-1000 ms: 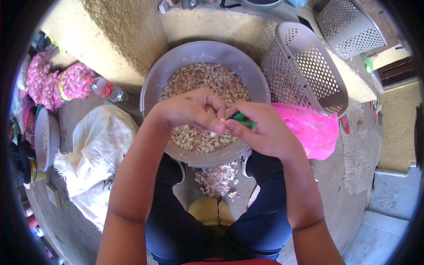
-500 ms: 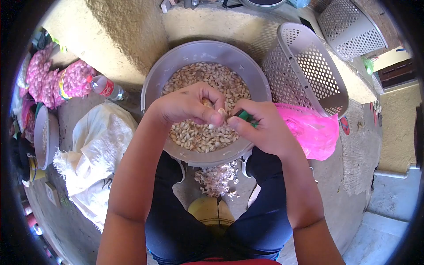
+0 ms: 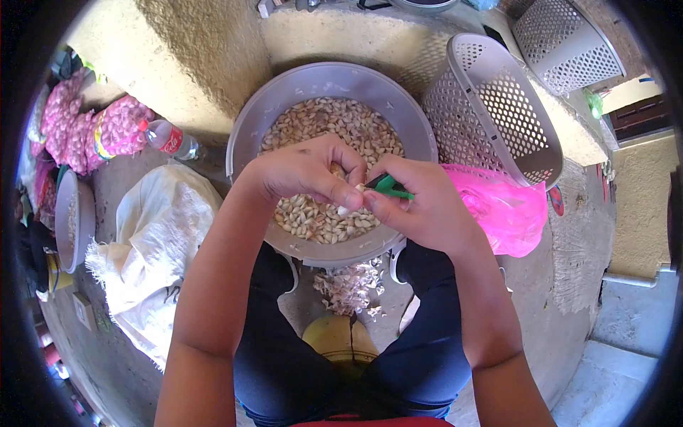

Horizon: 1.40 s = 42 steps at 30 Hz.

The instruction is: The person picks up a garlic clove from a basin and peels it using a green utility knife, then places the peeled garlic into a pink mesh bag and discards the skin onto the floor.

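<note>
Over a large grey basin (image 3: 421, 121) my two hands meet, fingertips close together. My left hand (image 3: 306, 171) is closed, pinching a pale garlic clove (image 3: 344, 211) between thumb and fingers. A small knife with a green handle (image 3: 391, 187) is gripped in my right hand (image 3: 425, 205); its dark blade points left at the clove, and the tip is partly hidden by the fingers. Many loose garlic cloves (image 3: 334, 117) fill the bottom of the basin beneath. Papery garlic skins (image 3: 348, 288) lie in a heap on the floor between my legs.
To the right stand a perforated grey basket (image 3: 462, 117) and a pink plastic bag (image 3: 501, 213). At left are a white woven sack (image 3: 153, 242), a red-capped bottle (image 3: 171, 140), mesh bags of garlic (image 3: 124, 124) and another basin (image 3: 85, 220). A wall (image 3: 341, 43) rises behind.
My right hand has turned slightly, showing more of the green handle and dark blade. Its fingertips have come up against those of my left hand, which still pinches the clove.
</note>
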Tool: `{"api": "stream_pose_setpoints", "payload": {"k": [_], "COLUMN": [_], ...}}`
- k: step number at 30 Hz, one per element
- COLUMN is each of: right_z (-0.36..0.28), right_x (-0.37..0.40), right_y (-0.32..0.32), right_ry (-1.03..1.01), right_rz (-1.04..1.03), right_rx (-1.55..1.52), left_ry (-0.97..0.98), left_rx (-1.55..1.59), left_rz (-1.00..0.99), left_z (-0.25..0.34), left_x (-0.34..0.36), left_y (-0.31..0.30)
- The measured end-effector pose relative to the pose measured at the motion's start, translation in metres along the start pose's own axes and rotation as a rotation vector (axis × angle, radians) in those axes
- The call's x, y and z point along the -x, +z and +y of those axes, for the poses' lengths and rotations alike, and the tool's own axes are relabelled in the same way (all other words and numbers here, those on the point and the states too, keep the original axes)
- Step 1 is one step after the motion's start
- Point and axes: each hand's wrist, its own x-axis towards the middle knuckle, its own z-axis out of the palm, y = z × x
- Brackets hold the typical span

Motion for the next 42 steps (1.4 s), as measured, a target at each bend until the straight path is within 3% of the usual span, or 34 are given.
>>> {"api": "stream_pose_setpoints", "payload": {"k": [9, 15, 20, 23, 33, 36, 39, 42], "right_z": [0.007, -0.004, -0.002, -0.004, -0.003, -0.003, -0.003, 0.009], "right_x": [-0.002, -0.003, -0.002, -0.001, 0.003, 0.005, 0.014, 0.033], "right_y": [0.007, 0.002, 0.0, -0.001, 0.005, 0.007, 0.031, 0.075], "right_ry": [-0.075, 0.079, 0.076, 0.064, 0.008, 0.042, 0.083, 0.038], "right_rz": [-0.031, -0.07, -0.048, -0.059, -0.156, -0.31, -0.743, -0.976], "right_rx": [-0.093, -0.17, -0.118, -0.107, 0.015, 0.029, 0.245, 0.387], "left_ry": [0.015, 0.131, 0.131, 0.171, 0.276, 0.251, 0.257, 0.245], "left_rx": [0.027, 0.075, 0.057, 0.122, 0.232, 0.256, 0.236, 0.211], "left_rz": [0.001, -0.044, -0.061, 0.096, 0.29, 0.303, 0.375, 0.392], "left_z": [-0.002, -0.01, -0.011, -0.01, -0.003, 0.001, 0.003, 0.003], "left_x": [0.001, -0.001, 0.0, -0.003, -0.003, 0.0, -0.001, -0.001], "left_y": [0.0, -0.005, -0.006, -0.006, -0.003, -0.005, -0.004, -0.004]}}
